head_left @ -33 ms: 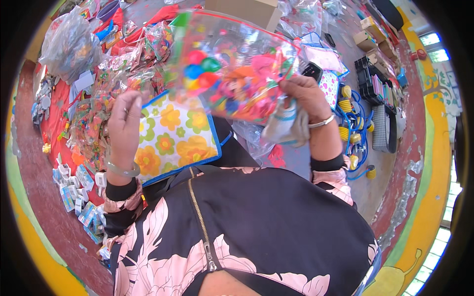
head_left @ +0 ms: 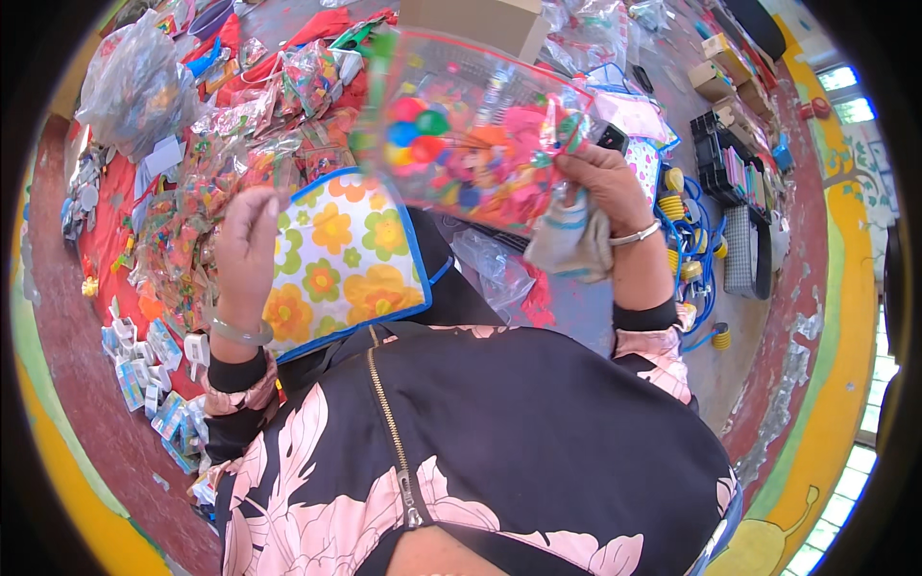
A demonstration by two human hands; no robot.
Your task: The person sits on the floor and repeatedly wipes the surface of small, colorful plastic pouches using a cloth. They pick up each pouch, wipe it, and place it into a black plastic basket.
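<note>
Pinching the clear, red-edged plastic bag of colourful pieces (head_left: 475,139) by its right end, aloft between the hands, the right hand (head_left: 603,182) does best gripping firmly, while whether the left hand (head_left: 246,245), apart beside the flower-print cloth (head_left: 336,254), holds anything cannot be told.

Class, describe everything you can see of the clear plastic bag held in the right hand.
The clear plastic bag is shiny, flexible-looking and roughly rectangular, with a red upper edge. Red, blue, green and yellow round shapes show at its left, and a jumble of pink and orange pieces beside them; their kind is unclear. It hangs tilted, sloping down rightward, gripped at its right side by the right hand.
</note>
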